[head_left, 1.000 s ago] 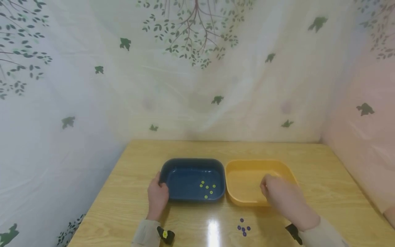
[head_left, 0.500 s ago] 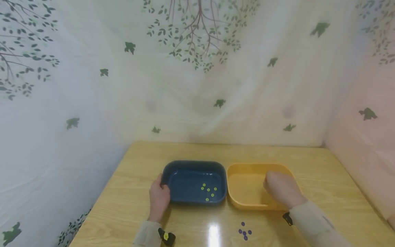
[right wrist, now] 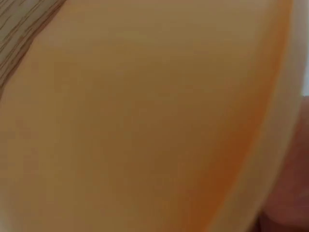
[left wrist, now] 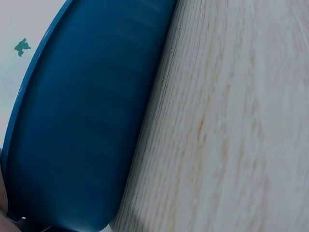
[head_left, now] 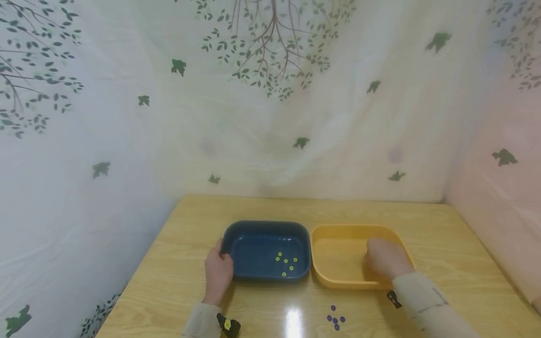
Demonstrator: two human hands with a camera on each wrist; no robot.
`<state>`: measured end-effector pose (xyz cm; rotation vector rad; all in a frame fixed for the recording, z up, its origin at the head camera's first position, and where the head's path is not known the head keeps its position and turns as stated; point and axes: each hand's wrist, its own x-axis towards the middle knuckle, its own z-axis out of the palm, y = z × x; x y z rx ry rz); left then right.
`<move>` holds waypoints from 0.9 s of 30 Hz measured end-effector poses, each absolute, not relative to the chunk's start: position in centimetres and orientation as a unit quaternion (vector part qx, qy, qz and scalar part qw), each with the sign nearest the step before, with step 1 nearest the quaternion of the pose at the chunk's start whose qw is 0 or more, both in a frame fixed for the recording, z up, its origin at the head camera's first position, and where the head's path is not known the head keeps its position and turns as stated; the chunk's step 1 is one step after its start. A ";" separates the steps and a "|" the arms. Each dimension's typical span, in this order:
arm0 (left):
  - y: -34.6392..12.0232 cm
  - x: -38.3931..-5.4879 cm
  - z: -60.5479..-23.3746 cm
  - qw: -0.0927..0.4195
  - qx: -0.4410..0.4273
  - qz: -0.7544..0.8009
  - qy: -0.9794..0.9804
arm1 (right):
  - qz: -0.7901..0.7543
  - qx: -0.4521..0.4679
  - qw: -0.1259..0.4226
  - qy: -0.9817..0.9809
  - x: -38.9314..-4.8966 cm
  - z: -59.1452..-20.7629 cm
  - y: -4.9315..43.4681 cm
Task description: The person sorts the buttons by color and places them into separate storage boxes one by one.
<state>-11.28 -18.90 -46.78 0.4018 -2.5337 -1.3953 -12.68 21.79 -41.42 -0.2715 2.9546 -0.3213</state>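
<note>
My left hand grips the left end of a dark blue tray, its thumb at the rim. In the left wrist view the blue tray's outer wall fills the left side. Several small yellow-green buttons lie inside at its right. My right hand is down in the right part of a yellow tray; its fingertips are hidden, so what they hold cannot be seen. The right wrist view has the tray's wall up close and blurred, with part of the hand behind its rim.
Several small purple buttons lie on the wooden table in front of the yellow tray. The two trays stand side by side. Behind the table hangs a pale curtain printed with leaves and birds.
My right hand has shifted slightly right and sunk lower into the yellow tray. The left hand keeps its grip on the blue tray. The head view has tilted slightly upward.
</note>
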 end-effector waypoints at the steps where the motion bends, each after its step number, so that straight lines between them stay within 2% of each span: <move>1: -18.9 -11.3 -46.8 0.110 0.137 -0.475 -0.862 | -0.108 -0.091 0.076 0.987 -12.7 -41.5 21.8; 18: -18.9 -11.3 -46.8 0.105 0.139 -0.477 -0.861 | -0.116 -0.082 0.069 0.987 -13.3 -42.8 22.6; 27: -18.9 -11.4 -47.0 0.110 0.136 -0.472 -0.864 | -0.117 -0.077 0.082 0.987 -13.5 -43.1 22.8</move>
